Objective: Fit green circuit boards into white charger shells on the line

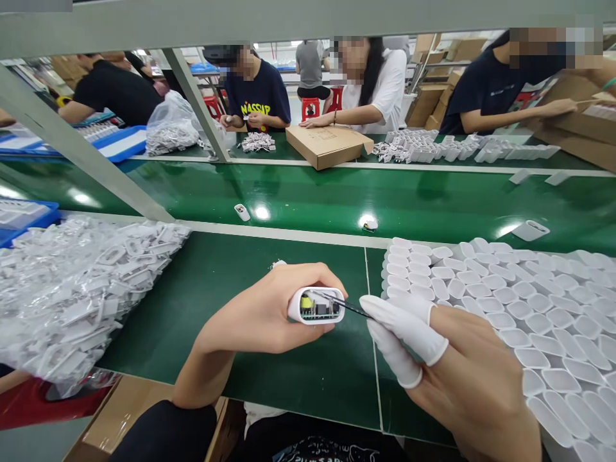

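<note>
My left hand [269,311] is closed around a white oval plastic housing [292,309], its open end turned toward me. Inside the housing sits a circuit board [320,310] with a yellow part and dark components. White finger cots cover fingertips of my right hand [447,359], which pinches dark, thin tweezers [353,308]. The tweezers' tips reach into the top of the housing's opening, at the board. What exactly the tips touch is too small to tell.
Rows of white housings [539,314] stand at right on the green bench [183,321]. Bagged white plastic parts [86,282] are heaped at left. Beyond runs a green conveyor belt [308,199] with a few loose parts. Co-workers sit across it, near a cardboard box [327,144].
</note>
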Motion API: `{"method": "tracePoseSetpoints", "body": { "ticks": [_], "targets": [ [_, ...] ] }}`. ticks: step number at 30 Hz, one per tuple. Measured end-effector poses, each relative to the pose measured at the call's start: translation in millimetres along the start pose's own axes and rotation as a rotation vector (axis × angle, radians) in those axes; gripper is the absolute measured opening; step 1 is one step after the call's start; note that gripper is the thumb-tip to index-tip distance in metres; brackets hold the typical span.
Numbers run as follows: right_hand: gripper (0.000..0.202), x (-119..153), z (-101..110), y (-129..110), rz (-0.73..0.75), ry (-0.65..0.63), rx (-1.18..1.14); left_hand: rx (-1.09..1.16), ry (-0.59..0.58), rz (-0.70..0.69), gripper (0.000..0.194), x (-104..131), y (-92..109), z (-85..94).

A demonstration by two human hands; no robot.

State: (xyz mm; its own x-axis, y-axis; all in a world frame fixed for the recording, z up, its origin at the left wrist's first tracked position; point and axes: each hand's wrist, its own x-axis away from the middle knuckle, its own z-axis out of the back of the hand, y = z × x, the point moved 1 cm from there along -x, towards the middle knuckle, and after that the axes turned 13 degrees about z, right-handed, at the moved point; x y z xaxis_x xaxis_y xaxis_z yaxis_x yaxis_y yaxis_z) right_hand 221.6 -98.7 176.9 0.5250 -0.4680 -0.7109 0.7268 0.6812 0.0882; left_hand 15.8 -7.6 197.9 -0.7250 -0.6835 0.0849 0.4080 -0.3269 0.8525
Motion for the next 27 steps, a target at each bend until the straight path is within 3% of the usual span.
{"method": "tracePoseSetpoints", "body": {
  "ticks": [4, 15, 22, 24, 27],
  "targets": [
    [0.018, -3.4, 2.8, 1.1, -0.021, -0.023, -0.012, 0.017, -0.023, -0.017, 0.013, -3.7, 0.4, -0.9],
    [0.021, -1.4, 9.3, 3.7, -0.099, -0.112, -0.117, -0.092, 0.065, -0.093, 0.016, -1.3, -3.8, 2.1],
    [0.011, -14.4, 22.4, 26.5, -0.2, 0.0, -0.227, -0.057, 0.126, -0.106, 0.016, 1.6, -1.4, 6.7],
    [0.011, -9.6, 7.8, 31.3, -0.261, 0.007, -0.252, -0.05, 0.177, -0.114, 0.016, 5.2, -1.3, 8.7],
    [0.018, 11.2, -48.3, 23.1, -0.256, -0.128, -0.315, -0.048, 0.304, -0.119, 0.017, 9.6, -2.5, 10.8]
  ]
}}
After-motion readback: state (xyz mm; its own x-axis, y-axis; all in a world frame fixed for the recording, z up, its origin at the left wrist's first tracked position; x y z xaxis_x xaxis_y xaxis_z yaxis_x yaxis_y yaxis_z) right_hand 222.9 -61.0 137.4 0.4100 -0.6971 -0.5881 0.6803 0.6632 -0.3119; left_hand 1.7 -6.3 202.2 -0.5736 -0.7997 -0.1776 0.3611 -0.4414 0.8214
